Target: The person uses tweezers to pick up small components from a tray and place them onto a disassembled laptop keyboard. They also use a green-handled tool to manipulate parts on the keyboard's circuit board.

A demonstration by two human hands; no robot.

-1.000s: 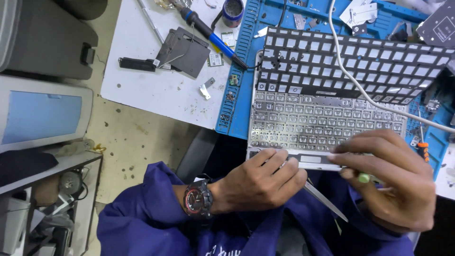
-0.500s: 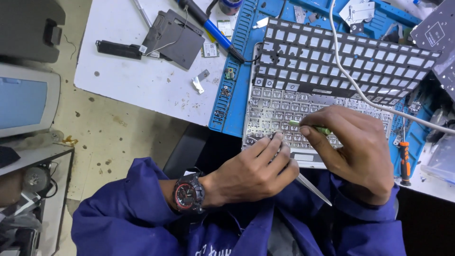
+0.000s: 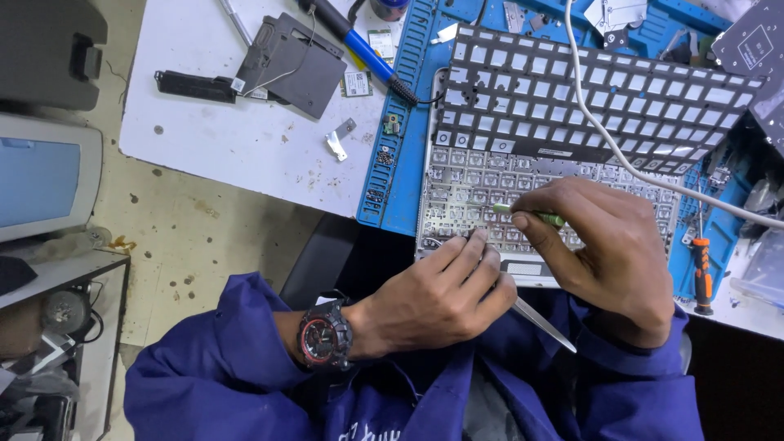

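A bare silver keyboard plate [image 3: 490, 175] lies on a blue work mat [image 3: 404, 163], its near edge over the table's front. A dark keyboard frame [image 3: 588, 98] with square openings rests tilted over its far half. My left hand [image 3: 437, 298], with a black and red watch on the wrist, presses its fingertips on the plate's near left corner. My right hand [image 3: 608, 249] is closed around a thin tool with a green grip [image 3: 531, 215], its tip pointing left over the plate. A slim metal blade [image 3: 543, 325] sticks out below my hands.
A white cable [image 3: 629, 139] crosses the frame. A blue-handled tool [image 3: 359, 49], a dark plastic cover [image 3: 294, 61] and small metal parts lie on the white table [image 3: 229, 147]. An orange screwdriver [image 3: 701, 278] sits at right. A grey monitor [image 3: 45, 175] stands at left.
My right hand moved up from the plate's near edge onto the middle of the plate with the green tool. My left hand stayed at the near left corner. The view shifted.
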